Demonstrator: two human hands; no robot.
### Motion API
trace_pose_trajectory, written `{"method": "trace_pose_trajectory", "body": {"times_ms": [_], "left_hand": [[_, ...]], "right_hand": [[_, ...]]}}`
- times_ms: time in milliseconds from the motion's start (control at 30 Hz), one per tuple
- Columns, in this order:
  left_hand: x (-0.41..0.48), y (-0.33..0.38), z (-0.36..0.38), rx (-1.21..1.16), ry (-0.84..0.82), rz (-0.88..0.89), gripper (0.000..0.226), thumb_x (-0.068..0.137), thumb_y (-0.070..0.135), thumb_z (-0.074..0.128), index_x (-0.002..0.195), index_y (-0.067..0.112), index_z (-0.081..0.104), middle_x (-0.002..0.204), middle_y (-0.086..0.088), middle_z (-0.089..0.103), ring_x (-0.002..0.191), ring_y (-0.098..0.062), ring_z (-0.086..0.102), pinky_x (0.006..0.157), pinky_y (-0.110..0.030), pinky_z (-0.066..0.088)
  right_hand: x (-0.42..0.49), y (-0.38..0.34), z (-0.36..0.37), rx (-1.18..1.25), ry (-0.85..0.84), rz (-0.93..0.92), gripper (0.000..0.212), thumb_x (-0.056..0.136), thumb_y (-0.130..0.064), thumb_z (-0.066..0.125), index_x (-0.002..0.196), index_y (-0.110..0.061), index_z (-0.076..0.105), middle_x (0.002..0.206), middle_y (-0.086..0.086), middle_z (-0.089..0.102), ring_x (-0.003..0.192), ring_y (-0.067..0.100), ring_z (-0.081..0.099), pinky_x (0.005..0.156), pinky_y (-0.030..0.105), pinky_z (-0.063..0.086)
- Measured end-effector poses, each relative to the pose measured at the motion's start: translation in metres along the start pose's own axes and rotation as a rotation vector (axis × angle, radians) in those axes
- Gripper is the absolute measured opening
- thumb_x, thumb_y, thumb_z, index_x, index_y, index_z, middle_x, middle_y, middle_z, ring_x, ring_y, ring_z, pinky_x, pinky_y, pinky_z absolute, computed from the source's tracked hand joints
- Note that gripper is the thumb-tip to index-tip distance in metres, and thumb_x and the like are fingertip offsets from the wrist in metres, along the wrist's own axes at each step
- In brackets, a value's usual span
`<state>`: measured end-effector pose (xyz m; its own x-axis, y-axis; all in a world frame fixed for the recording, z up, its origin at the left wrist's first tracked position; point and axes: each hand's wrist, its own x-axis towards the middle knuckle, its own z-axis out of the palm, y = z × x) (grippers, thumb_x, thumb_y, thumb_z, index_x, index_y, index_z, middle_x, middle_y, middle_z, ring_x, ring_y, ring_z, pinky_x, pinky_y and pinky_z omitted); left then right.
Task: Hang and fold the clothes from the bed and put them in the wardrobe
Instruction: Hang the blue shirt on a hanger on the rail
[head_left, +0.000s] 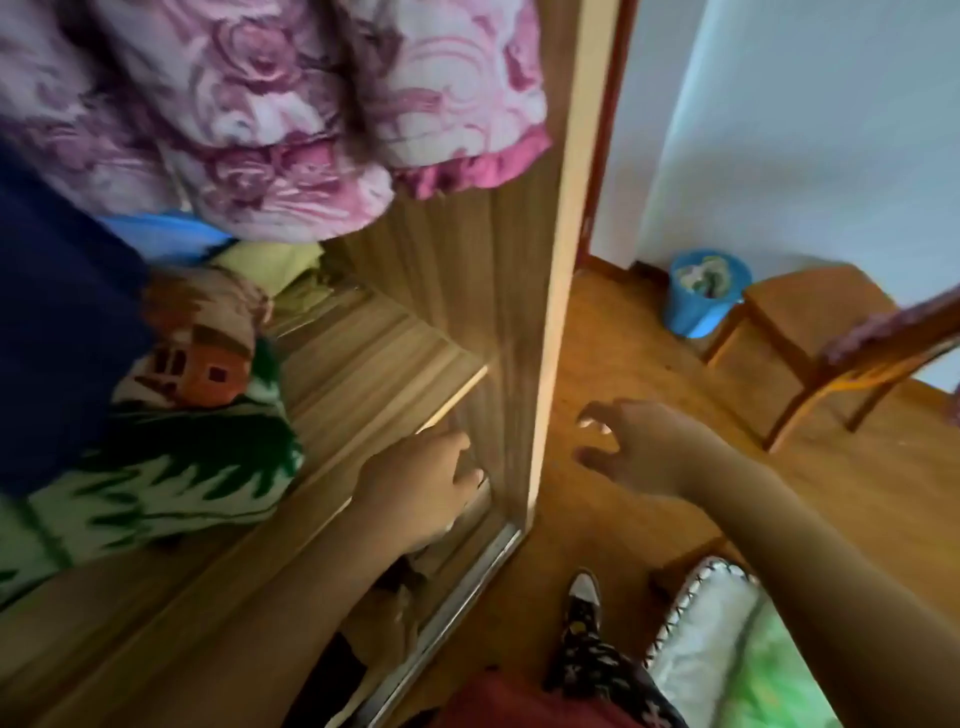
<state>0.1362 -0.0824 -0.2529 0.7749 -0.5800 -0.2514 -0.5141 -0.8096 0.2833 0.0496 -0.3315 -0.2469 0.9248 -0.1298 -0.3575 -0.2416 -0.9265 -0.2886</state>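
Step in hand: The person stands at the open wardrobe (550, 260). I see no clothes in either hand, so I think this is the gap between one piece and the next.
Next move: I think the person needs to turn to the bed (727, 639), low on the right, and pick up a piece to fold or hang. The shelf (363, 353) has bare wood on its right part, so a folded piece could go there.
Left hand: The left hand (421, 483) reaches into the wardrobe, just under the front edge of the shelf and close to the side wall. Its back faces us and its fingers bend away, so I cannot tell if it grips anything.
Right hand: The right hand (639, 447) hangs in the air over the wooden floor (623, 338), outside the wardrobe. Its fingers are spread and a little bent, and it holds nothing.
Arms: Both arms are stretched out in front, the left one into the wardrobe and the right one beside it.
Where the clothes are: No loose clothes show on the small bit of bed I can see. In the wardrobe a pink flowery blanket (249, 104) sits up high. A green and white blanket (182, 441) with a little house on it lies on the shelf. A dark blue cloth (57, 312) fills the left side.
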Motion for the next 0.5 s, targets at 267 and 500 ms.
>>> {"method": "trace_pose_trajectory", "body": {"times_ms": [267,500], "left_hand": [[0.094,0.152,0.033,0.103,-0.158,0.447,0.045,0.098,0.051,0.052,0.137,0.030,0.053,0.137,0.003,0.058,0.113,-0.018,0.062,0.088,-0.040,0.055],[0.186,0.278,0.065,0.218,-0.229,0.585,0.046,0.100,0.042,0.055,0.142,0.022,0.052,0.145,-0.002,0.053,0.121,-0.021,0.059,0.095,-0.037,0.054]], "right_hand": [[-0.077,0.124,0.009,0.182,0.085,0.390,0.049,0.091,-0.059,0.057,0.134,-0.035,0.051,0.123,-0.001,0.061,0.112,0.023,0.060,0.094,0.040,0.051],[-0.091,0.237,-0.001,0.265,0.178,0.575,0.049,0.091,-0.059,0.056,0.133,-0.034,0.053,0.129,-0.001,0.062,0.116,0.024,0.060,0.091,0.037,0.050]]}}
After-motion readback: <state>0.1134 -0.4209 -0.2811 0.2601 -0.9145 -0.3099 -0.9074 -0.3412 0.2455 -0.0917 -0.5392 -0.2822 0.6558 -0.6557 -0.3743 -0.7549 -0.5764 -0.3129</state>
